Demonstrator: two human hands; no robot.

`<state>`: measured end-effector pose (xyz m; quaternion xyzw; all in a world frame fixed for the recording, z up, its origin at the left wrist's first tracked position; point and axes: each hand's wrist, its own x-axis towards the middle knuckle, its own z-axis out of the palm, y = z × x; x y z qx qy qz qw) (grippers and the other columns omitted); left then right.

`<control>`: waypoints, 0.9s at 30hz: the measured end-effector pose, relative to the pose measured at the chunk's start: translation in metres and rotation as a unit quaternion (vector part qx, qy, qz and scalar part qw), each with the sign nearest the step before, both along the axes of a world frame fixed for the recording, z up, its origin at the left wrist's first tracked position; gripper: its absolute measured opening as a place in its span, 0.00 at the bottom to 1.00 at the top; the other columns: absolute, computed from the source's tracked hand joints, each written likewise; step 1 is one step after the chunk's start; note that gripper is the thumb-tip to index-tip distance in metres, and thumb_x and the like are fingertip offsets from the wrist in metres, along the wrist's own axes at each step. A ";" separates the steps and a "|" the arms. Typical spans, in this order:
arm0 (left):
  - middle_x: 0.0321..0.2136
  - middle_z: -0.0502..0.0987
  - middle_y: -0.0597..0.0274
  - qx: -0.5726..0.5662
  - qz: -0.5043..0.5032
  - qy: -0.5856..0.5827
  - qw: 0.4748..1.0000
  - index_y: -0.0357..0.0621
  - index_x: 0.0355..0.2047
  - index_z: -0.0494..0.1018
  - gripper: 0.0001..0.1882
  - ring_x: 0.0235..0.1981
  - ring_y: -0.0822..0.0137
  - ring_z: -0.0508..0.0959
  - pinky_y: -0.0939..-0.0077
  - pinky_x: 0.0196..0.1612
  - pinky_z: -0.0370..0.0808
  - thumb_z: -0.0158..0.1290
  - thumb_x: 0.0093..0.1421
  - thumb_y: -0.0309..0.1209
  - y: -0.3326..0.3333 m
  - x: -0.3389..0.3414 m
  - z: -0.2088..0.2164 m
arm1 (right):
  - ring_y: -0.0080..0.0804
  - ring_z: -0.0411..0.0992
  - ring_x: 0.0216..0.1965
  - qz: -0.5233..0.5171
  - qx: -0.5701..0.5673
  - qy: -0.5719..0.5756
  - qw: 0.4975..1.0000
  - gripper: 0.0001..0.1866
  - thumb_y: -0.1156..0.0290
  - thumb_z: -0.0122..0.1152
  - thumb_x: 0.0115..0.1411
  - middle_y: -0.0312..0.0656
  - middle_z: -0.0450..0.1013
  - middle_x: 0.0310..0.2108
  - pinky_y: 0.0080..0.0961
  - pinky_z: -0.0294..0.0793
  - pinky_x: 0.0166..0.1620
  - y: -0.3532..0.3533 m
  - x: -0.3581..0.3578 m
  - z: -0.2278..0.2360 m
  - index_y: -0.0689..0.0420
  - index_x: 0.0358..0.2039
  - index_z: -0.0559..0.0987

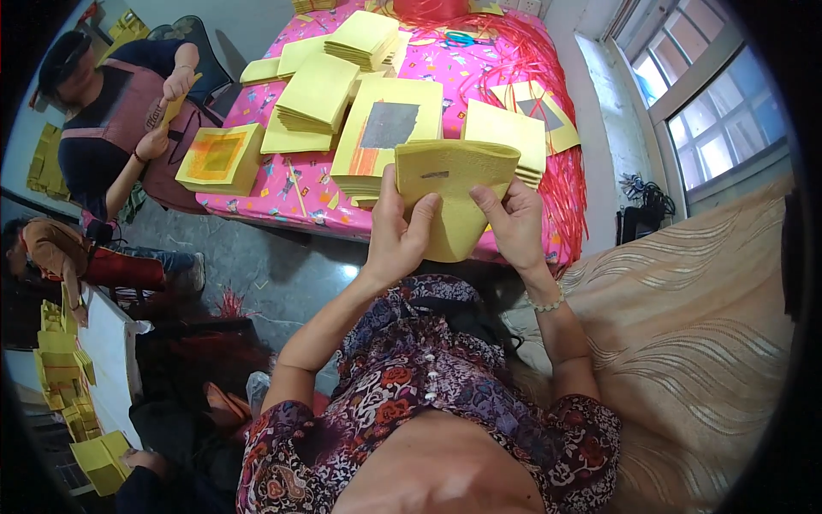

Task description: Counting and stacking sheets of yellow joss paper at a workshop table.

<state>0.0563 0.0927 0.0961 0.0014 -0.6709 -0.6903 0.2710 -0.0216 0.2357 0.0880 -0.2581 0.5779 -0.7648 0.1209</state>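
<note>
A small sheaf of yellow paper (455,193), its top edge bent over, is held up in front of me at the table's near edge. My left hand (401,224) grips its left side, thumb on the near face. On the right side, my right hand (512,221) pinches the paper with the thumb in front and fingers curled. The far fingers of both hands are partly hidden. Just beyond it stand a thick stack of yellow paper with a grey square (390,126) on top and a plain yellow stack (503,128) to its right.
More yellow stacks (315,90) cover the pink patterned table (282,184). Red plastic strands (548,77) lie along its right side, near blue-handled scissors (462,38). Co-workers handle yellow paper at left, one beside an orange-marked stack (216,154). A beige patterned cloth (676,334) lies at right.
</note>
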 end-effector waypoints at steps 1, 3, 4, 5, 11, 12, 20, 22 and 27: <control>0.42 0.73 0.53 0.002 -0.003 -0.007 1.000 0.36 0.49 0.58 0.16 0.45 0.68 0.74 0.74 0.47 0.71 0.46 0.62 0.20 -0.001 -0.001 -0.001 | 0.18 0.74 0.35 -0.006 0.022 0.005 1.000 0.12 0.73 0.60 0.61 0.39 0.78 0.36 0.16 0.74 0.38 0.000 -0.001 -0.002 0.66 0.44 0.76; 0.44 0.72 0.54 0.008 -0.002 -0.017 1.000 0.36 0.50 0.58 0.17 0.47 0.69 0.72 0.74 0.49 0.70 0.46 0.62 0.20 -0.001 -0.001 -0.005 | 0.18 0.73 0.33 -0.014 0.072 0.032 0.997 0.12 0.72 0.58 0.63 0.39 0.78 0.35 0.16 0.73 0.36 0.000 -0.004 -0.002 0.67 0.43 0.77; 0.44 0.71 0.54 0.010 0.002 -0.018 1.000 0.36 0.51 0.58 0.17 0.47 0.69 0.72 0.74 0.50 0.70 0.46 0.62 0.20 -0.002 -0.004 -0.006 | 0.17 0.73 0.33 -0.009 0.096 0.037 0.995 0.12 0.71 0.58 0.63 0.39 0.78 0.35 0.16 0.73 0.36 -0.001 -0.009 -0.004 0.67 0.43 0.77; 0.44 0.72 0.54 0.019 0.000 -0.024 1.000 0.36 0.51 0.58 0.17 0.48 0.69 0.72 0.74 0.50 0.70 0.46 0.62 0.20 -0.005 -0.008 -0.008 | 0.17 0.73 0.33 0.005 0.071 -0.005 0.997 0.13 0.70 0.58 0.64 0.38 0.78 0.34 0.16 0.73 0.35 -0.004 -0.012 -0.006 0.67 0.42 0.77; 0.46 0.72 0.54 0.081 -0.044 -0.057 0.994 0.36 0.53 0.58 0.19 0.49 0.67 0.72 0.73 0.52 0.69 0.46 0.62 0.18 -0.012 -0.018 -0.014 | 0.14 0.72 0.31 0.033 0.094 -0.031 0.995 0.15 0.65 0.55 0.65 0.36 0.78 0.33 0.14 0.72 0.34 -0.003 -0.020 -0.026 0.67 0.41 0.78; 0.47 0.71 0.53 0.077 -0.044 -0.061 0.994 0.36 0.54 0.58 0.20 0.50 0.67 0.72 0.73 0.52 0.69 0.46 0.61 0.18 -0.015 -0.021 -0.018 | 0.14 0.72 0.31 0.035 0.078 -0.052 0.995 0.16 0.65 0.55 0.65 0.36 0.78 0.33 0.14 0.72 0.34 -0.005 -0.021 -0.027 0.67 0.41 0.78; 0.44 0.75 0.53 0.055 -0.094 -0.170 0.979 0.33 0.53 0.64 0.19 0.44 0.65 0.77 0.71 0.46 0.75 0.49 0.62 0.21 -0.033 -0.071 -0.025 | 0.17 0.73 0.34 0.030 0.094 -0.118 0.988 0.16 0.64 0.54 0.66 0.37 0.78 0.37 0.15 0.72 0.39 -0.002 -0.039 -0.045 0.65 0.43 0.78; 0.39 0.77 0.53 0.067 -0.105 -0.248 0.961 0.32 0.50 0.67 0.16 0.38 0.65 0.79 0.69 0.38 0.78 0.49 0.62 0.23 -0.042 -0.088 -0.034 | 0.18 0.74 0.34 0.037 0.093 -0.158 0.982 0.16 0.63 0.54 0.66 0.38 0.78 0.36 0.16 0.74 0.40 -0.004 -0.046 -0.044 0.65 0.43 0.78; 0.39 0.77 0.53 0.062 -0.120 -0.304 0.943 0.32 0.48 0.69 0.14 0.37 0.64 0.79 0.69 0.38 0.78 0.50 0.63 0.25 -0.049 -0.117 -0.042 | 0.19 0.76 0.29 0.076 0.188 -0.202 0.958 0.18 0.59 0.56 0.65 0.39 0.78 0.35 0.19 0.78 0.32 0.006 -0.060 -0.048 0.62 0.42 0.77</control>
